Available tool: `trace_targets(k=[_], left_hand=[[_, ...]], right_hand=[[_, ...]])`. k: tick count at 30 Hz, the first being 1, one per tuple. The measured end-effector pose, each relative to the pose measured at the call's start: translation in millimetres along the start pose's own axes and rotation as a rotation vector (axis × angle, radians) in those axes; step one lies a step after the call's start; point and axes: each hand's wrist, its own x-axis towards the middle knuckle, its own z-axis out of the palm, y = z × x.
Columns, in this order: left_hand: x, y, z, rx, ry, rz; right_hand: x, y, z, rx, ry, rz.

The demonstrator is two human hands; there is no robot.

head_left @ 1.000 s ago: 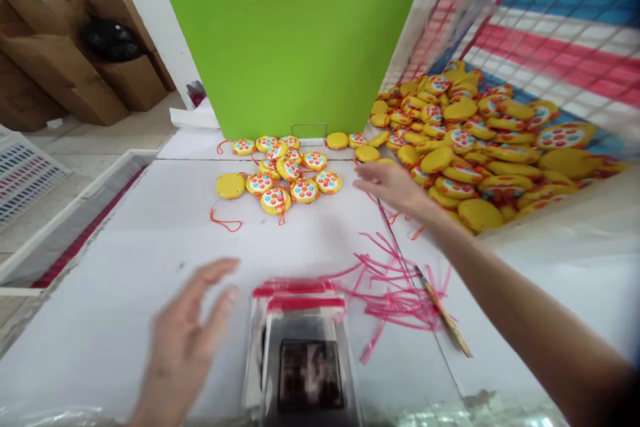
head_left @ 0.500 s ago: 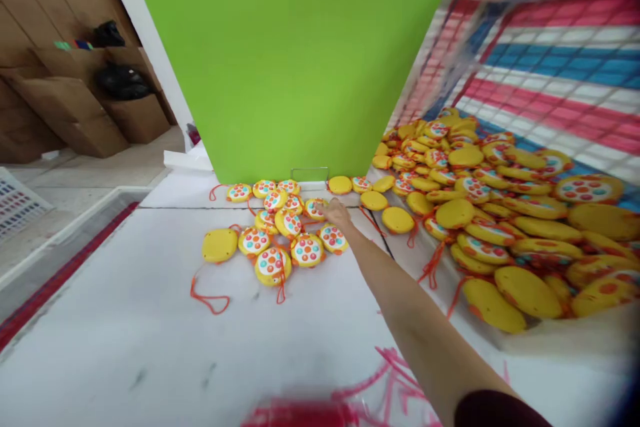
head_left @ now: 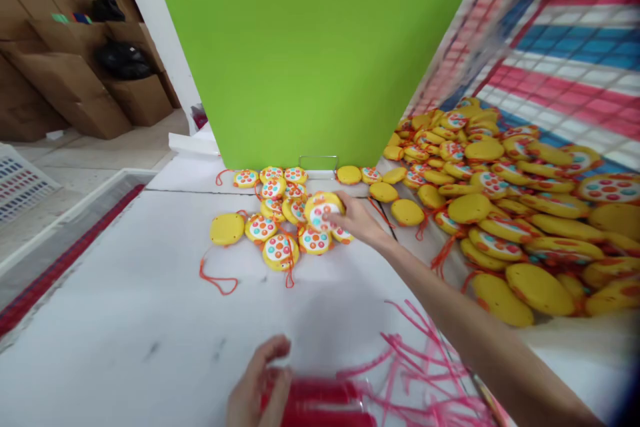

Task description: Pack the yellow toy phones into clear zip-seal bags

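Note:
My right hand (head_left: 357,220) reaches out over the white table (head_left: 125,320) and grips a round yellow toy (head_left: 321,209) with coloured dots, lifted a little above a small cluster of the same toys (head_left: 280,223). Orange cords trail from several of them. My left hand (head_left: 255,383) is at the bottom edge, its fingers curled on the red-topped clear bags (head_left: 320,400).
A big heap of yellow toys (head_left: 500,207) fills the right side, against a mesh sack with red and blue stripes (head_left: 560,53). A green board (head_left: 310,47) stands behind. Pink twist ties (head_left: 415,360) lie loose near the bags. Cardboard boxes (head_left: 75,87) are stacked at the left.
My right hand went from the big heap to the small cluster and has picked up one yellow toy. My left hand has come back into view on the bags.

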Motion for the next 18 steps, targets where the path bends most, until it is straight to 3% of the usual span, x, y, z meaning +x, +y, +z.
trace_targets(k=[2, 5, 7, 11, 18], left_hand=[[8.7, 15.4, 6.8, -0.117, -0.025, 0.025], [12.2, 34.3, 19.6, -0.272, -0.119, 0.002], [5.9, 40.6, 24.8, -0.348, -0.203, -0.054], [-17.9, 41.1, 21.0, -0.384, -0.241, -0.103], [-52.6, 27.8, 8.3, -0.154, -0.275, -0.052]], right_hand=[[-53.8, -11.9, 7.7, 0.218, -0.183, -0.118], [-126.9, -24.8, 26.2, 0.375, -0.313, -0.087], [-160.4, -28.1, 36.2, 0.468, -0.344, -0.049], [-194.8, -24.5, 45.2, 0.629, -0.316, -0.028], [-232.0, -20.8, 51.8, 0.457, -0.228, -0.005]])
